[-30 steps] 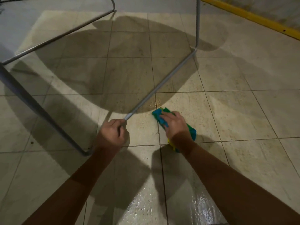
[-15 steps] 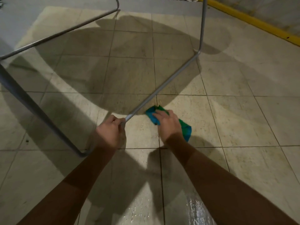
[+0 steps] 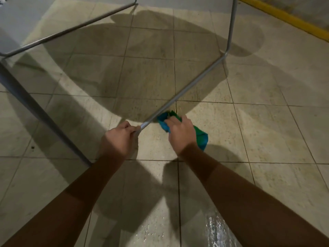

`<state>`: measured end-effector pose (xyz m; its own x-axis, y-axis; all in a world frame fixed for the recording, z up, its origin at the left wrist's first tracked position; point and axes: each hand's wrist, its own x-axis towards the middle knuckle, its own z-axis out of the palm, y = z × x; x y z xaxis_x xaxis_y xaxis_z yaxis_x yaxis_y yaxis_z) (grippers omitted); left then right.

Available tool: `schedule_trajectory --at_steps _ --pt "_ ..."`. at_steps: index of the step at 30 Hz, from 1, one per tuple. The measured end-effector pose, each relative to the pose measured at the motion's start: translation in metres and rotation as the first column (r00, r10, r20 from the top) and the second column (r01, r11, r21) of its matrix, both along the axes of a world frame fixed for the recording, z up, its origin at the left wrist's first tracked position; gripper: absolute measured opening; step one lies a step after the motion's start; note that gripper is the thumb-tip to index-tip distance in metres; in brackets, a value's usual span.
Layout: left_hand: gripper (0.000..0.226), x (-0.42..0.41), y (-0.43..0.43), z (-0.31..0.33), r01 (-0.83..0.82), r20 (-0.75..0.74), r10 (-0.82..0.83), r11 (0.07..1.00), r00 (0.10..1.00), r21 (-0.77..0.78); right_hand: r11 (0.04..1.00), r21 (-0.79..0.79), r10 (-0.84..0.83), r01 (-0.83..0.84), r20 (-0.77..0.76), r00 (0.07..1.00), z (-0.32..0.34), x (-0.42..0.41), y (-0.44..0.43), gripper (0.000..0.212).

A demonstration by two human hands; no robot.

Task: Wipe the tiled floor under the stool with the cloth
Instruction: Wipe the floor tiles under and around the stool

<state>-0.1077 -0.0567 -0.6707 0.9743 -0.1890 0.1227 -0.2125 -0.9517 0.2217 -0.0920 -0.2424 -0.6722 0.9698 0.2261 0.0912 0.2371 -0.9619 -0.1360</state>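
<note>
Two bare hands work low over the tiled floor [image 3: 267, 132], and judged from how it lies, the job is only partly done. Nearest the person, on the near side of the stool [image 3: 185, 90], the tiles shine wet, which suggests that stretch has already been wiped. Just beyond it, the left hand [image 3: 119, 138] has its grip clamped around the near end of the stool's thin metal rail; the frame looks tipped or held up by it, though whether every foot is off the floor cannot be told. Beside that rail end, the right hand [image 3: 179, 132] presses flat on the cloth [image 3: 201, 138], a crumpled blue and green rag, with fingers spread over it and curled at its front edge, so the grip is closed on the cloth against the tiles. The cloth sits just at the near edge of the stool's round shadow, touching the floor and almost touching the rail. Farther on, the tiles inside the stool's frame lie dull and speckled, with no wet sheen, so most of the area under the stool seems still to be wiped. Past the stool, a yellow strip [image 3: 284, 16] runs along the floor's far edge.
</note>
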Motion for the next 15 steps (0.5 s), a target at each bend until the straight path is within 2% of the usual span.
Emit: schedule_trajectory --at_steps 2,4,7,9,11,13,15 --pt "0.028 0.002 0.001 -0.002 0.000 0.006 0.000 1.000 1.000 -0.008 0.993 0.023 -0.118 0.118 -0.022 0.993 0.004 0.013 -0.012 0.033" --pt "0.039 0.003 0.000 -0.002 -0.002 -0.001 0.002 1.000 1.000 -0.031 0.970 0.023 -0.241 0.241 -0.004 0.971 0.007 0.016 -0.029 0.035" --pt "0.052 0.002 -0.001 0.002 0.014 -0.004 -0.015 0.998 1.000 -0.057 0.932 0.018 -0.361 0.363 -0.074 0.930 0.003 0.000 -0.045 0.039" --pt "0.051 0.000 -0.001 0.005 0.021 -0.010 -0.022 0.998 1.000 -0.066 0.947 0.048 -0.318 0.318 -0.005 0.948 -0.002 -0.022 -0.035 0.035" --pt "0.047 0.001 0.000 0.005 0.019 -0.008 -0.020 0.998 1.000 -0.068 0.984 0.065 -0.172 0.167 0.090 0.981 -0.009 -0.041 -0.016 0.030" --pt "0.037 0.002 0.000 0.004 0.010 -0.009 -0.011 0.997 1.000 -0.074 0.994 0.092 -0.071 0.064 0.084 0.994 -0.013 -0.046 -0.002 0.031" --pt "0.025 0.002 0.000 0.003 0.003 0.004 -0.002 0.998 1.000 -0.065 0.995 0.083 -0.061 0.055 0.071 0.996 -0.007 -0.036 0.001 0.037"
